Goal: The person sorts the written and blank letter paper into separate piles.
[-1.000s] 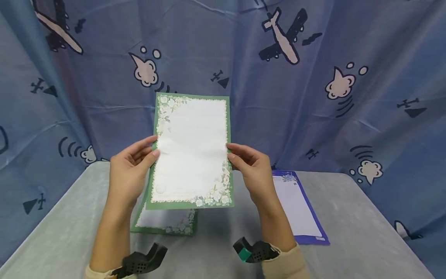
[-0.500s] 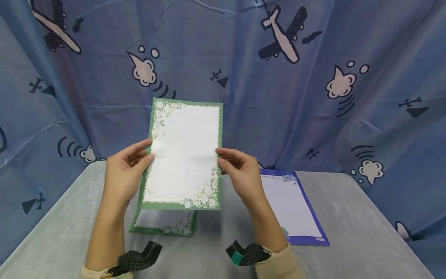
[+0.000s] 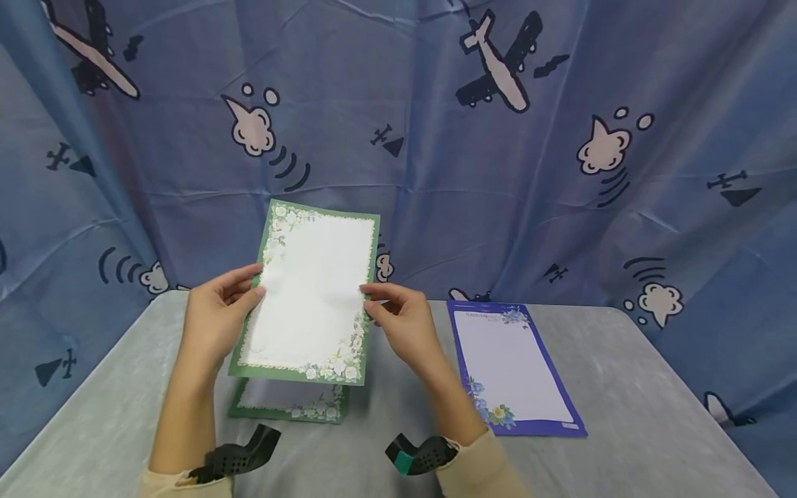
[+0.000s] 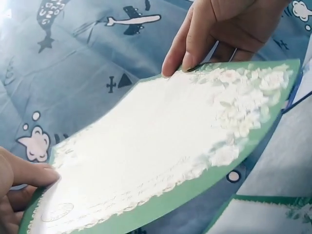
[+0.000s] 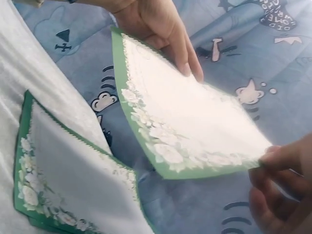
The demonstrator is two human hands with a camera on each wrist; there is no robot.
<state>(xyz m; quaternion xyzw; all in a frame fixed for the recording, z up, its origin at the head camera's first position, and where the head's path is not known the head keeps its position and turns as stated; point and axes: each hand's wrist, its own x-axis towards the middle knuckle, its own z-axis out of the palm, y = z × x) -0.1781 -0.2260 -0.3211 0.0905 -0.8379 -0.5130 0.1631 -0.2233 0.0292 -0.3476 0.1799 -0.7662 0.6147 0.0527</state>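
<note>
A sheet of stationery paper (image 3: 311,290) with a green border and white flowers is held up by its two long sides, tilted toward the head camera. My left hand (image 3: 218,311) pinches its left edge between thumb and fingers. On the right edge, my right hand (image 3: 401,321) pinches it the same way. In the left wrist view the sheet (image 4: 131,141) bows slightly between the hands. Below it, a matching green-bordered stack of paper (image 3: 289,401) lies on the table, its upper part hidden behind the raised sheet in the head view.
A purple-bordered sheet (image 3: 513,366) with blue flowers lies on the table right of my right forearm. The table (image 3: 629,401) has a pale grey cover. Behind it hangs a blue curtain (image 3: 349,83) printed with airplanes. Each wrist carries a black camera mount (image 3: 239,456).
Both hands have brought the green-bordered sheet down and to the left, toward the stack. More of the purple-bordered sheet now shows as the right arm has moved left.
</note>
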